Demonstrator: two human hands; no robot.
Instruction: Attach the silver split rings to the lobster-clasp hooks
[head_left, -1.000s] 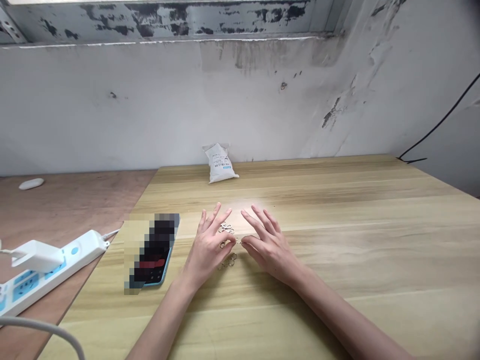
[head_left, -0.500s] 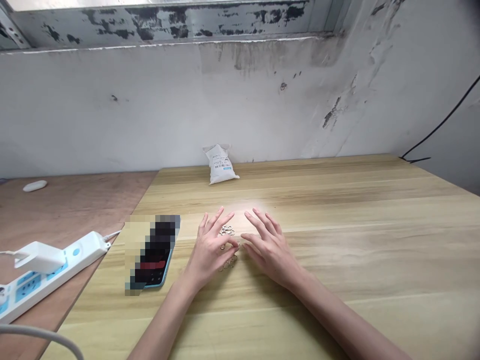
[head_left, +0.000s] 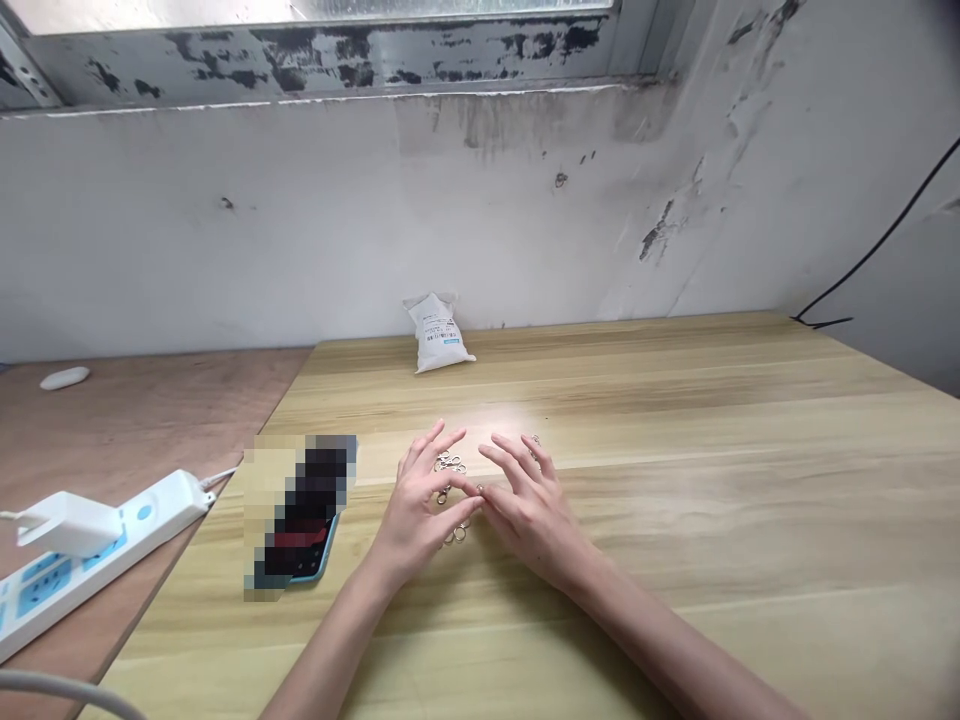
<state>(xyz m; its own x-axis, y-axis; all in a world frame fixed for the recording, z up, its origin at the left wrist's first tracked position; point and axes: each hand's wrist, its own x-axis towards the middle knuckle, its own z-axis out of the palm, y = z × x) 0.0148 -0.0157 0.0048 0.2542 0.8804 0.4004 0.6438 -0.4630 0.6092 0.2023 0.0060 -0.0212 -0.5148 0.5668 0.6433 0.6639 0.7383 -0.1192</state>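
Left hand point(head_left: 418, 512) and right hand point(head_left: 531, 516) are curling inward, fingertips closing mid-table; can't tell if they're pinching anything. Small silver rings point(head_left: 448, 463) are lying between them on the wooden table point(head_left: 712, 520), so both are working one spot. Versus earlier: hands are closer, and another ring point(head_left: 535, 443) is showing by the right fingertips.

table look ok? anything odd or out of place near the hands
Loose metal rings lie scattered between the left hand and right hand, and one ring sits apart by the right hand's fingers. The wall behind is also stained and scuffed.
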